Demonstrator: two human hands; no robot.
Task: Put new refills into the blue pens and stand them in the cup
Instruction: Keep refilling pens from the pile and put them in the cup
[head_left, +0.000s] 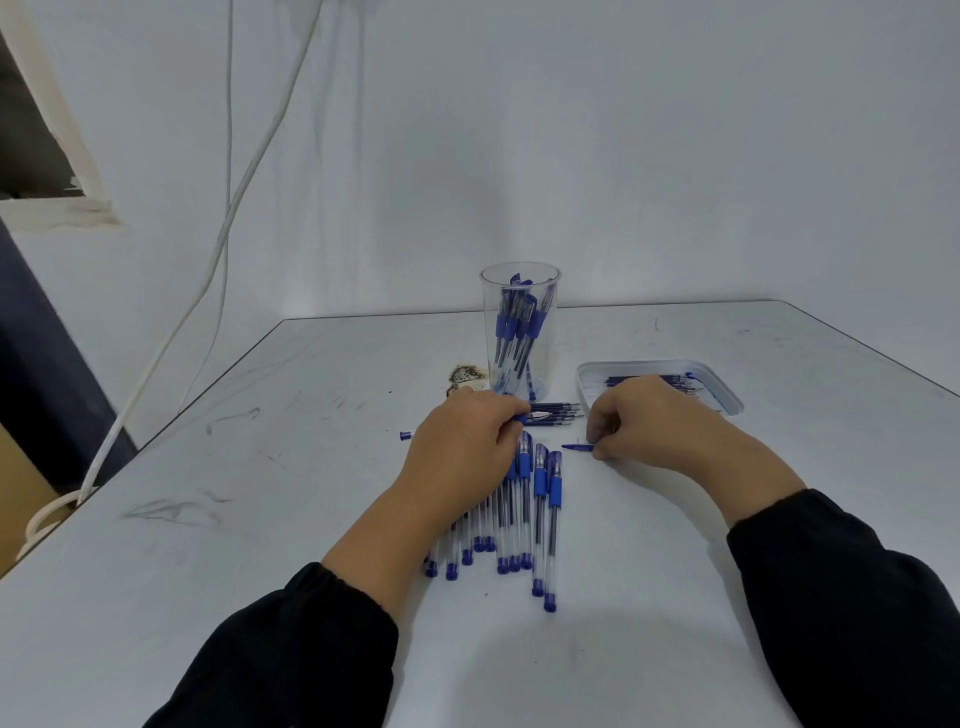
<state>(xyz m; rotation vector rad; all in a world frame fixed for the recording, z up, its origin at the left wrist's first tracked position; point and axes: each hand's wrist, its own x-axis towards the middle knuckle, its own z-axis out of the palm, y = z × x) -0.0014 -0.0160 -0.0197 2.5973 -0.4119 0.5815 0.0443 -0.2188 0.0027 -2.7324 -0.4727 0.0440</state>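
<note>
Head view looked down on a pale grey desk marked with scuffs and dark streaks, set against a plain white wall with white cables hanging down at the left. A clear cup stood upright at the middle of the desk, already holding several blue pens. Just right of it lay a shallow white tray with thin dark refills in it, and a small bundle of loose refills lay between cup and tray. A row of blue pens lay side by side on the desk, nearer the person.

The left hand had its fingers curled round a pen at the far end of that row, its silver tip poking out to the right. The right hand pinched a small blue pen part between thumb and fingertip, low against the desk.

The left forearm covered part of the pen row, and the right hand hid the tray's near corner. Which part the small blue piece was could not be made out. Another small blue bit lay left of the left hand.
</note>
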